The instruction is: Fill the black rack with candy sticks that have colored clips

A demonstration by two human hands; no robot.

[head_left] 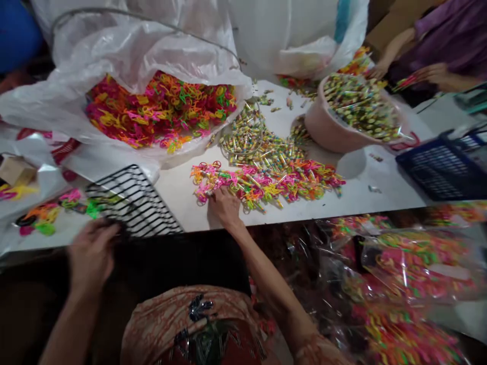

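My left hand (93,248), a little blurred, is closed at the near corner of a black wire basket (139,205), which lies tilted over the table's front edge. My right hand (226,205) reaches to the left end of a row of small bright plastic toys (266,185) in pink, orange, yellow and green. Its fingers are bent down and pressed together among the toys; what they pinch is hidden. Behind that row lies a heap of small clear tubes with coloured filling (262,142).
A big white plastic bag (152,50) opens onto loose plastic toys (163,111). At right stand a pink tub (331,129) full of tubes and a blue basket (441,167). Filled clear bags (418,263) lie below the table. Another person's hand (433,75) works at upper right.
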